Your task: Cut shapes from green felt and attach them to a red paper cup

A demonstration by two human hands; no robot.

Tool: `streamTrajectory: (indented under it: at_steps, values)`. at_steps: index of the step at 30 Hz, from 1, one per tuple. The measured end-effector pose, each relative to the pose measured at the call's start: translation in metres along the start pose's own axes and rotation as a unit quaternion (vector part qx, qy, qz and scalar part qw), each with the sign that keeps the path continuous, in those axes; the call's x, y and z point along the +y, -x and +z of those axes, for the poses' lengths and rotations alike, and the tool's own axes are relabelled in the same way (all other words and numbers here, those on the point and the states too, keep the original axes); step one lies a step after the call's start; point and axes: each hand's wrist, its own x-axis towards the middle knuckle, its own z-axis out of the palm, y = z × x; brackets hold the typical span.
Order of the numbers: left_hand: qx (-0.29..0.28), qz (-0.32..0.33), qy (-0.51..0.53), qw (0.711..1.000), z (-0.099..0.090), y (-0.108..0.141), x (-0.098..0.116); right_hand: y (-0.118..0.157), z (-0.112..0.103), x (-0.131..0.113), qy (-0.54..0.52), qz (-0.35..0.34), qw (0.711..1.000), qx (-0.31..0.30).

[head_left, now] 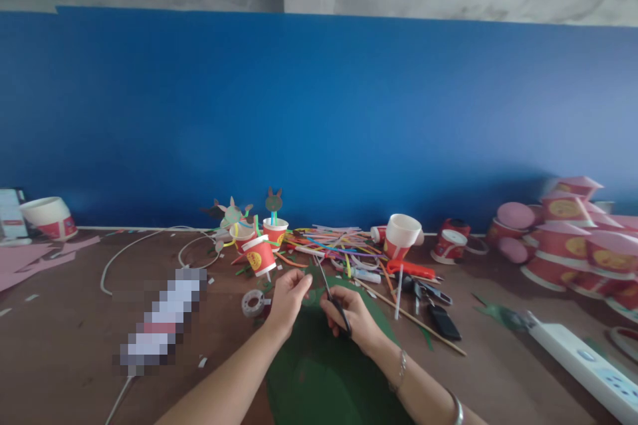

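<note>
Black-handled scissors (339, 312) are in my right hand (351, 319), its fingers wrapped round the handles and the blades pointing up and slightly left. My left hand (292, 295) is closed in a pinch just left of the blades; what it holds, if anything, is too small to make out. Both hands are over a large dark green sheet (329, 378) on the brown table. A roll of clear tape (253, 303) lies left of my left hand. Beyond the hands is a red and white paper cup (259, 255), tilted.
Colourful pipe cleaners (329, 240) lie in a pile at the back. A white cup (401, 236), an orange tool (413, 270), keys (443, 321) and a thin stick (423, 326) are on the right. Further right are stacked red cups (563, 249) and a power strip (583, 362).
</note>
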Motion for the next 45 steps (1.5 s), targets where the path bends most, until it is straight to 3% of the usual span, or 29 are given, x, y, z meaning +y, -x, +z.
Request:
streamTrajectory:
  at_steps: [18,45]
  values:
    - [-0.051,-0.034,0.004,0.998,-0.003,0.000,0.012,-0.002,-0.005,0.003,0.025,-0.001,0.999,-0.020]
    - [-0.102,-0.033,-0.031,0.994,-0.014,-0.006,0.008,-0.002,-0.007,0.001,0.034,0.017,0.999,-0.030]
